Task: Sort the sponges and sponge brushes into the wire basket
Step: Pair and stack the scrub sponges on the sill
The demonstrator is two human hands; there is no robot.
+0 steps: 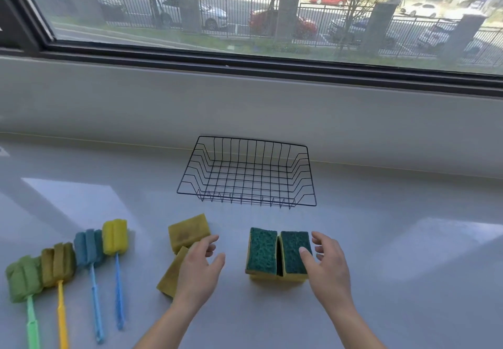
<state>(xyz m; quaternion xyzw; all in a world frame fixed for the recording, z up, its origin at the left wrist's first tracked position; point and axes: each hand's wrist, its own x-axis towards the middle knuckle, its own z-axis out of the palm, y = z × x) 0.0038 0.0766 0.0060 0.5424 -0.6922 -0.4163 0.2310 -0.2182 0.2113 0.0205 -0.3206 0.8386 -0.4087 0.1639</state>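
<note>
1. Four sponge brushes [68, 261] in a row far left on desk [408, 240], handles toward person; untouched.
2. Left hand [200, 269] loosely open over yellow sponges [187, 231]; holds nothing.
3. Wire basket [246, 199] behind centre; empty.
4. Right hand [329, 267] spread, fingertip on green sponges [277, 253]; likely pre-grasp.

The left hand [200, 269] covers the near right part of the lower yellow sponge [170, 278] and hides part of the near edge of the upper yellow sponge [187, 231]; contact with either cannot be confirmed. The right hand [329, 264] conceals the right edge of the right green-topped sponge [294, 250]. Both forearms are cut off by the bottom edge. The handles of the green sponge brush [24, 278] and the olive sponge brush [58, 264] run out of frame there. The window [245, 8] is cropped at top and sides.
</note>
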